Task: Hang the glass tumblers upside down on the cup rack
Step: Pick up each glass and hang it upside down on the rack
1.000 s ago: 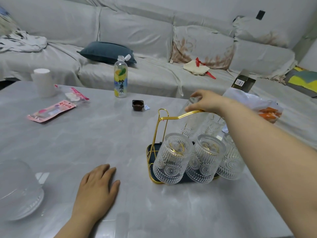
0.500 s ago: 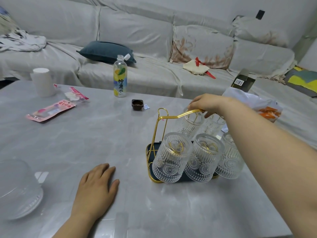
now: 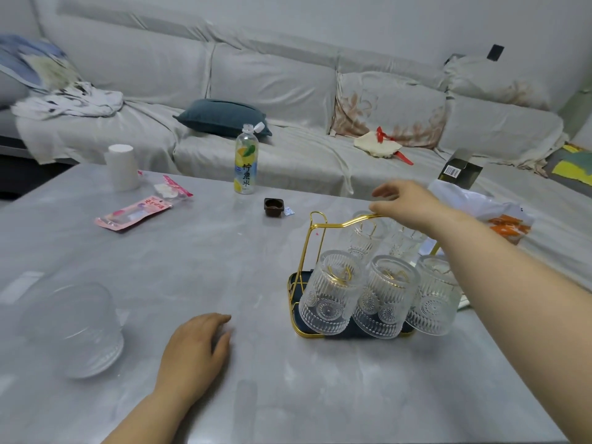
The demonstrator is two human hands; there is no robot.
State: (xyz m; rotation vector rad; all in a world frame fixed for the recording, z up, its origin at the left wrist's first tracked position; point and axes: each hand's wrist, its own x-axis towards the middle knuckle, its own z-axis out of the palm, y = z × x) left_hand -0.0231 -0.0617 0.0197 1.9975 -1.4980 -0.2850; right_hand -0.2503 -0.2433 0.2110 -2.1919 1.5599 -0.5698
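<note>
While five tumblers hang upside down on the gold rack (image 3: pixel 323 223), three in front (image 3: pixel 331 293) and two behind (image 3: pixel 363 240), a sixth glass (image 3: pixel 75 328) lies blurred at left. Right hand (image 3: pixel 407 203) hovers loosely open at the rack's top bar, partly hiding the rear pair; left hand (image 3: pixel 195 354) rests flat, empty, on the table (image 3: pixel 192 267).

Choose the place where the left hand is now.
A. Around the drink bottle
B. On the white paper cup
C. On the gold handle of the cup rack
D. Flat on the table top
D: the left hand lies palm down on the grey table, holding nothing.
</note>
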